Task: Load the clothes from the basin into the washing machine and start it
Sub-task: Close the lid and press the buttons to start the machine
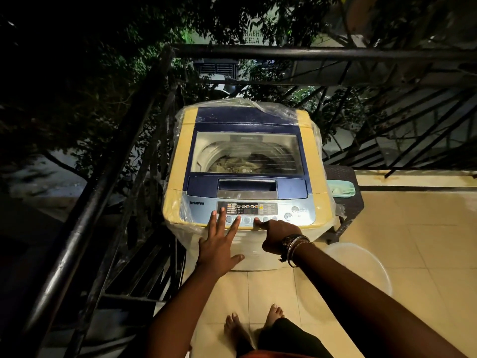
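I was at the last step: the loading looked finished, and what remained was starting the machine. The yellow-and-blue top-loading washing machine point(245, 164), wrapped in clear plastic sheeting point(317, 140), stood against the black metal balcony railing point(108, 177) with its glass-windowed lid point(246, 153) shut. Through the window I could make out a heap of crumpled clothes point(232, 162) lying low in the drum. The pale translucent plastic basin point(361, 264) sat on the tiled floor to the right of the machine's base, and as far as I could see nothing was left in it.

My left hand point(219, 244) was released, fingers straight and spread, their tips resting on the front edge of the silver-blue control panel point(247, 210), near the left buttons. My right hand point(277, 236) was curled with only the forefinger stretched out, its tip touching a round button in the row beneath the small display; it gripped nothing. Bangles ringed that wrist.

I judged I was in the middle of choosing a programme. The next move called for the forefinger to travel right along the row to the round start/pause button point(288, 216), well apart from where it lay, and press it firmly through the plastic film.
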`<state>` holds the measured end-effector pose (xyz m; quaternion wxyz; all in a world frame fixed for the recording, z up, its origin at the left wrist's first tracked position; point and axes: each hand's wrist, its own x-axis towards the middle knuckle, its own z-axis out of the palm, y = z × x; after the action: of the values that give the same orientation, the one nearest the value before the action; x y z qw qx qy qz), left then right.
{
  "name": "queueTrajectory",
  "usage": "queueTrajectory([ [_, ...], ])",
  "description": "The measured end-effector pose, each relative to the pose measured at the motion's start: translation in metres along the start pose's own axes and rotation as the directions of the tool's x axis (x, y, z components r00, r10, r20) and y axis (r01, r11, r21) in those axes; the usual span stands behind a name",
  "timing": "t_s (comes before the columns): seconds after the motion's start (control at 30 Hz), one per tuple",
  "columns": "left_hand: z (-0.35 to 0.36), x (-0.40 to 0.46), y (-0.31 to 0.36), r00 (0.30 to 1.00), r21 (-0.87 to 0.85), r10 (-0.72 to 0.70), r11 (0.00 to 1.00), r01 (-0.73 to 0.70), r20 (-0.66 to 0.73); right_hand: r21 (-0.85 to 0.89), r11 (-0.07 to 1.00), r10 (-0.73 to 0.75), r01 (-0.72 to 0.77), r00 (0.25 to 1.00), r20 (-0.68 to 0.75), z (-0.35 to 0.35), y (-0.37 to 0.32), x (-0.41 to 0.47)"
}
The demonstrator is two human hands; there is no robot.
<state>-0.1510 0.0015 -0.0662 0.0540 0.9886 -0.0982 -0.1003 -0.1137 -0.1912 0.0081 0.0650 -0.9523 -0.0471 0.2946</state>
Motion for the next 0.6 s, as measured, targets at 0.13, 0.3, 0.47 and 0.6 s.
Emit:
queueTrajectory([
  [0.13,-0.003,-0.001,-0.001,1.000,0.015,-0.004,1.000,0.004,0.015,-0.019,1.000,-0.003,0.003,1.000,0.020,0.007,0.000,-0.005],
  [0.3,-0.007,0.000,0.000,0.998,0.032,-0.036,0.999,0.035,0.046,0.117,0.993,-0.009,0.022,0.994,-0.111,0.055,0.010,-0.019],
  [0.47,-0.014,0.002,0.004,0.996,0.005,-0.053,0.999,0.053,0.068,0.145,0.988,-0.031,0.051,0.991,-0.132,0.101,0.022,-0.042],
  [0.6,-0.019,0.007,0.005,0.996,0.014,-0.060,0.998,0.059,0.063,0.133,0.991,-0.013,0.029,0.993,-0.114,0.107,0.020,-0.044],
])
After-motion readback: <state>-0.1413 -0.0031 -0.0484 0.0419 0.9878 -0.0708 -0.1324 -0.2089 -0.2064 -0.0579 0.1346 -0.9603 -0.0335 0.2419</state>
